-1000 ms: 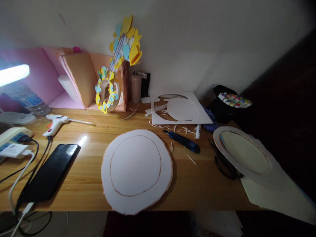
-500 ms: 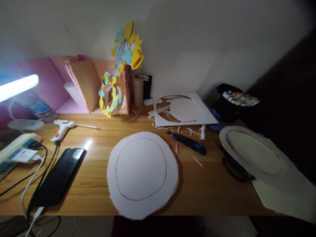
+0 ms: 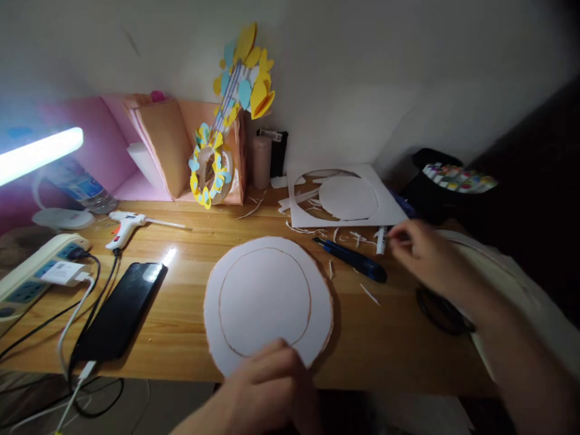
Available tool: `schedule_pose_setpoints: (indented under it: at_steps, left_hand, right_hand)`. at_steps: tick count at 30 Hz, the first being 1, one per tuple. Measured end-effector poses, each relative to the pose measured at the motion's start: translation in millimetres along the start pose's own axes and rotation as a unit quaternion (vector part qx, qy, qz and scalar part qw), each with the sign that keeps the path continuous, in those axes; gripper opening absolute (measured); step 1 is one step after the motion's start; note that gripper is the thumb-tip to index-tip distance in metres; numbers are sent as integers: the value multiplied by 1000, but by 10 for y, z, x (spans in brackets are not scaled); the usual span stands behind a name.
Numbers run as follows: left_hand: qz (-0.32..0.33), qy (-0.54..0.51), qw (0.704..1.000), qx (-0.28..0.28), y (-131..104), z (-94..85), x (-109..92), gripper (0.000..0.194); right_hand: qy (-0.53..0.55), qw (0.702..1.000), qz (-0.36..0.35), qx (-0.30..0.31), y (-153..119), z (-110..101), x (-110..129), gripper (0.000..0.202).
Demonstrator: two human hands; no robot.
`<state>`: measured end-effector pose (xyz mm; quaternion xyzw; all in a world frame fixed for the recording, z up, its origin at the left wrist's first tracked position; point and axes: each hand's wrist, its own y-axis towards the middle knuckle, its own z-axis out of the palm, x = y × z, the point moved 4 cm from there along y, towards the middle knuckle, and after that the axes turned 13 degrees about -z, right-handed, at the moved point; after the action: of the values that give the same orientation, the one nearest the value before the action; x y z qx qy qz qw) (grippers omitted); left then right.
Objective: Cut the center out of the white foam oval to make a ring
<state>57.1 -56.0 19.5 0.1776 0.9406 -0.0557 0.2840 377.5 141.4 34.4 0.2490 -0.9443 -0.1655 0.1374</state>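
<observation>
A white paper disc with a brown circle drawn inside it lies flat near the front edge of the wooden desk. My left hand rests over the disc's near edge, fingers curled on the paper. My right hand reaches out over the desk to the right, fingertips close to a white marker and just beyond a blue utility knife. It holds nothing that I can see.
A white sheet with a cut-out circle lies at the back. A paper-flower guitar leans on pink folders. Glue gun, black phone, power strip and cables sit left. Marker case and scissors are right.
Both hands have come into view: the left onto the disc's near edge, the right out toward the marker and knife. The view shifted slightly left.
</observation>
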Motion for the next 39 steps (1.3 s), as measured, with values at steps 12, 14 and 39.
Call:
schedule_pose_setpoints:
  at_steps: [12,14,39]
  left_hand:
    - [154,267,937,-164,-81,217,695,46]
    - [146,253,943,-157,-43,239,644,44]
    - [137,171,953,-207,-42,408,669,46]
  right_hand:
    - [13,1000,12,-1,-365,467,66,23]
    - [2,999,30,-39,-488,250,8,26]
    - [-65,995,5,-70,-563,330,-125,23]
